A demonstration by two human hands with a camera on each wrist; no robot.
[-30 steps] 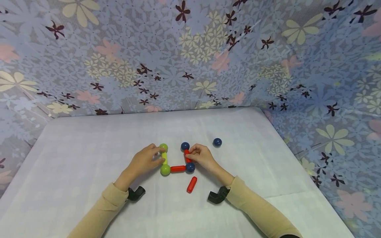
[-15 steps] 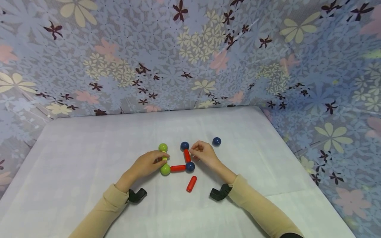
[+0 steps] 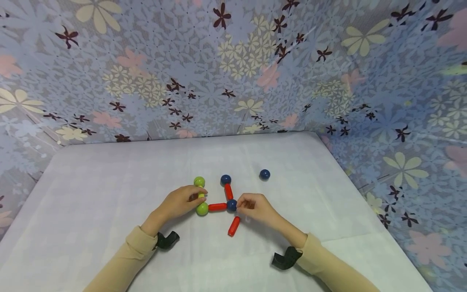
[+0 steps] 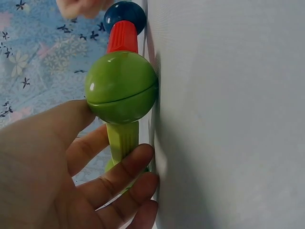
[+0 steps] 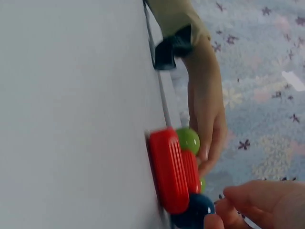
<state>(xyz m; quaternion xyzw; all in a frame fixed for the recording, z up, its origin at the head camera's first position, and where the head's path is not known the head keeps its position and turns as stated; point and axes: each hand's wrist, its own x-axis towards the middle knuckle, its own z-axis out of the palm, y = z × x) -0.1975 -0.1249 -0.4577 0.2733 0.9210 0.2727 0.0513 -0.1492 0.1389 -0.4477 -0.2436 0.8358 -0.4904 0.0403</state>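
A connected piece of balls and rods lies on the table. My left hand holds its yellow-green rod, with the thumb against the near green ball; a far green ball caps the other end. From the near green ball a red rod runs right to a blue ball. A second red rod leads from there to another blue ball. My right hand, fingers loosely bent, is beside the near blue ball; whether it touches is unclear.
A loose red rod lies just in front of the connected piece. Farther back on the right sits a loose blue ball. White cloth covers the table; floral fabric rises behind and to the right.
My right hand let go of the right-hand red rod and came nearer, down to the near blue ball. My left fingers slid from the far green ball onto the yellow-green rod.
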